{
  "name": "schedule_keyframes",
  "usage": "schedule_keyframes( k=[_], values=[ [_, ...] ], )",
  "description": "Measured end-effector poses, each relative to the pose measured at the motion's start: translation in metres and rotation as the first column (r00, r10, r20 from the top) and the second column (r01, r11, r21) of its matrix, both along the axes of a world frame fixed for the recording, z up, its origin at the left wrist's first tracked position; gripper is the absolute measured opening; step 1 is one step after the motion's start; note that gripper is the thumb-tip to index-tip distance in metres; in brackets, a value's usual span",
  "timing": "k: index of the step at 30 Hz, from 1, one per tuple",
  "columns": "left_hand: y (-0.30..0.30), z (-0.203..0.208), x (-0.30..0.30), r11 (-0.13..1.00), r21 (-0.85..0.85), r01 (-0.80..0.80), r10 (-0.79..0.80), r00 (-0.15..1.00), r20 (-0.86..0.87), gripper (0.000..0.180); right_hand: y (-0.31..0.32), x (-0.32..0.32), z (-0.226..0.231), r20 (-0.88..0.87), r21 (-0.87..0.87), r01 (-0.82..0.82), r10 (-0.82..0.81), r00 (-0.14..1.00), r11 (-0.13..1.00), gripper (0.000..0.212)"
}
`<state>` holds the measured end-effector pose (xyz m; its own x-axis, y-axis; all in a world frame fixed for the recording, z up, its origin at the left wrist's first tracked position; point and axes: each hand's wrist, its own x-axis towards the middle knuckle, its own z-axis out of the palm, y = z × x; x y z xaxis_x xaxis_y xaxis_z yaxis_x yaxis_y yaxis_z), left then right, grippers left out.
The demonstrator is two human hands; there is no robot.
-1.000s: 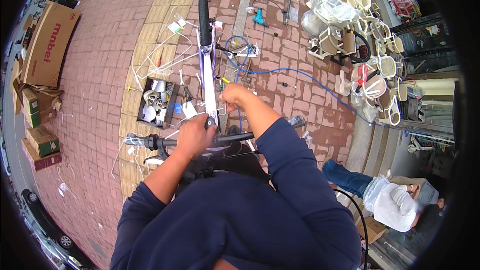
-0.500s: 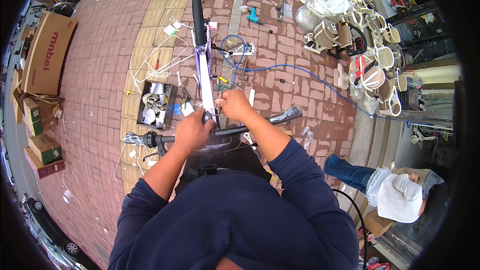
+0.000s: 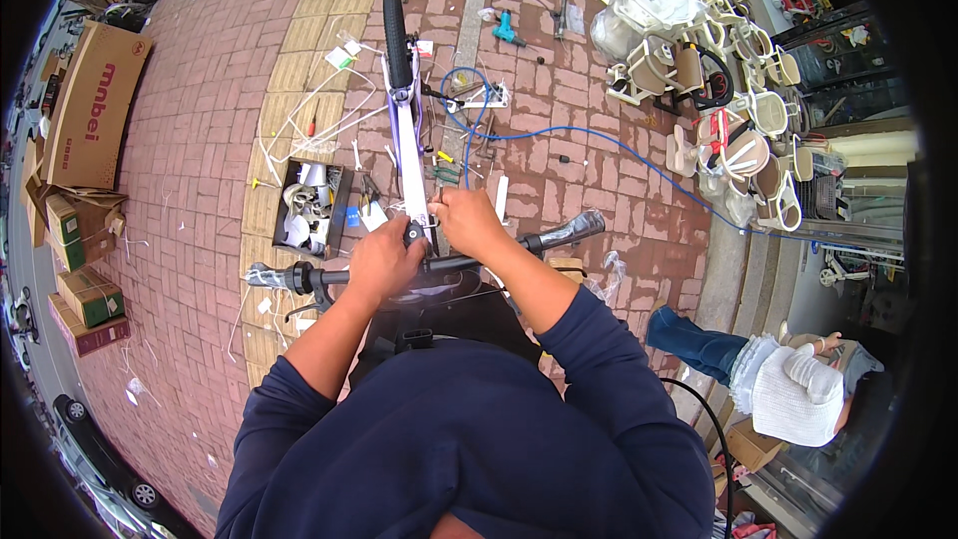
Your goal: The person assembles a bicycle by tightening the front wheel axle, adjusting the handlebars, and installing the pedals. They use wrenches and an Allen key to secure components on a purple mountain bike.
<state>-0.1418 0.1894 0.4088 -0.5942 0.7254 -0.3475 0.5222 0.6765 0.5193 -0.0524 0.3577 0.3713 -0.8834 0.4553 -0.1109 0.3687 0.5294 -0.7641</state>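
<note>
You're standing over the bike (image 3: 407, 130), both hands down at the middle of the handlebar (image 3: 439, 262), right where it meets the stem. Your left hand (image 3: 384, 262) is clenched over the bar just left of centre, fingers wrapped around it. Your right hand (image 3: 467, 222) is curled tight at the top of the stem, pinching something small there; what exactly sits under those fingers I can't make out.

The bike itself stands on the brick pavement (image 3: 190, 140) pointing away from you, with the front wheel (image 3: 395, 38) in line with the pale purple frame. So the wheel is on and the bar is seated across the stem, with a wrapped end (image 3: 269, 275) on the left and a wrapped end (image 3: 571, 230) on the right, packing film not yet peeled off. That reads to me as a build well past halfway, with the bar clamp being the step in hand.

Plenty looks left, though. An open box of parts (image 3: 309, 208) lies just left of the frame, cut white ties and loose tools are scattered around the wheel, and a blue hose (image 3: 599, 140) snakes off to the right. Another person (image 3: 788, 389) crouches at your lower right, well apart from your hands.
</note>
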Motion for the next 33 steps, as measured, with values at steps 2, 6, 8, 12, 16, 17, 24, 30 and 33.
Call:
schedule_keyframes(
  k=[2,6,8,12,16,17,24,30,33],
  values=[
    [-0.0001,-0.0005,-0.0004,1.0,0.008,-0.005,0.005,1.0,0.0,0.048,-0.003,0.0026,-0.0019,0.005,-0.018,0.005,-0.005,1.0,1.0,0.023],
    [0.0005,0.0015,-0.0016,1.0,0.023,-0.004,0.004,1.0,0.0,0.048,-0.0076,0.0053,-0.0048,-0.004,0.05,-0.038,0.039,0.999,0.998,0.021],
    [0.0015,0.0033,-0.0024,1.0,0.0,-0.002,0.002,1.0,0.017,0.049,-0.0084,0.0047,-0.0054,-0.024,0.037,-0.034,0.035,0.999,0.999,0.021],
    [0.0034,0.0054,-0.0037,1.0,-0.007,0.004,-0.003,0.999,0.039,0.05,-0.0057,0.0019,-0.0046,0.014,0.001,-0.003,0.003,1.0,1.0,0.022],
    [0.0046,0.0032,-0.0052,1.0,0.002,0.003,-0.003,0.999,0.04,0.051,-0.0004,-0.0014,-0.0021,0.014,0.006,-0.008,0.008,1.0,1.0,0.022],
    [0.0049,0.0023,-0.0057,1.0,0.007,0.0,-0.001,0.999,0.041,0.051,0.0003,-0.0019,-0.0014,0.009,0.017,-0.016,0.016,1.0,1.0,0.022],
    [0.0069,-0.0003,-0.0088,0.999,0.032,0.009,-0.009,1.0,0.022,0.052,-0.0009,-0.0004,0.002,-0.032,0.009,0.004,-0.004,0.999,1.0,0.02],
    [0.008,-0.0004,-0.0093,1.0,0.014,0.006,-0.006,1.0,0.023,0.051,-0.0026,0.0002,0.0011,-0.009,0.008,-0.015,0.015,1.0,1.0,0.02],
    [0.0083,0.0,-0.0096,1.0,0.011,0.007,-0.007,1.0,0.029,0.051,-0.0026,0.0008,0.002,-0.01,0.027,-0.028,0.028,1.0,0.999,0.02]
  ],
)
